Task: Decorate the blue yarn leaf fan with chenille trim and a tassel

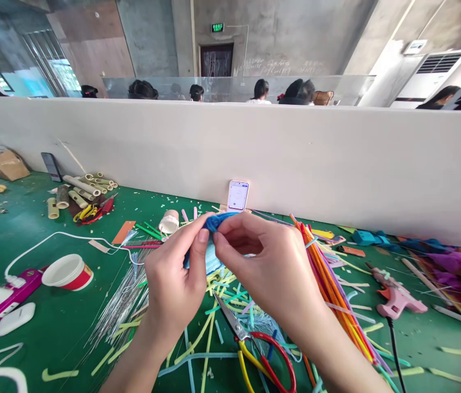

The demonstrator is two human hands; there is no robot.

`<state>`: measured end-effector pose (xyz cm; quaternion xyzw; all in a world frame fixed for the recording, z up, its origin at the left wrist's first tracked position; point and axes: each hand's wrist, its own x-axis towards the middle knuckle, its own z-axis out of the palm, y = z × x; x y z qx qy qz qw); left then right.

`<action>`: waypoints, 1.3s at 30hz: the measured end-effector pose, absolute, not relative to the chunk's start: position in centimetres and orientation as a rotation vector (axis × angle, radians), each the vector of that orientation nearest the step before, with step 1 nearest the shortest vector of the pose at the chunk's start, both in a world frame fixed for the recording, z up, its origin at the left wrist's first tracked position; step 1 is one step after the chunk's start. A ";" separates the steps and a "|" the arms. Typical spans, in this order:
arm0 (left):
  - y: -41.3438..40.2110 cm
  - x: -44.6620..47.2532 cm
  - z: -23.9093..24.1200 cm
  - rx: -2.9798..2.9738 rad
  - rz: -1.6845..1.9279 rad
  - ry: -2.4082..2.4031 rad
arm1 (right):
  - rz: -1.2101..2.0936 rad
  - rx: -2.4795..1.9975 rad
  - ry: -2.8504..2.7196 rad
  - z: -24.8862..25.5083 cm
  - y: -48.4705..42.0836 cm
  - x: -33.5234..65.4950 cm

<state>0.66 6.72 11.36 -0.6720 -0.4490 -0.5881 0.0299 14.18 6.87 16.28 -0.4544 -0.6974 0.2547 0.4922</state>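
Above the middle of the table, my left hand [179, 267] pinches a small blue fuzzy piece [219, 220] that looks like bent pipe cleaner. My right hand [265, 256] grips the same piece from the right, thumb and index finger pressed together at its edge. Lighter blue strands [209, 256] show behind and between the hands; their full shape is hidden. Beneath my wrists lie scissors [236, 322] with red and yellow handles, blades partly apart, on scattered green and blue pipe cleaner pieces [197, 341].
Orange and purple pipe cleaners [324, 273] lie under my right forearm, thin wires [119, 305] by my left. A pink glue gun [397, 295] is at right. Left are a paper cup [69, 273], purple power strip [17, 292] and bamboo tubes [85, 188]. A phone [238, 195] leans against the white partition [173, 147].
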 end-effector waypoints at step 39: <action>6.1 0.5 11.5 -2.069 -2.091 -1.636 | 0.495 -0.914 -1.318 11.1 6.0 12.6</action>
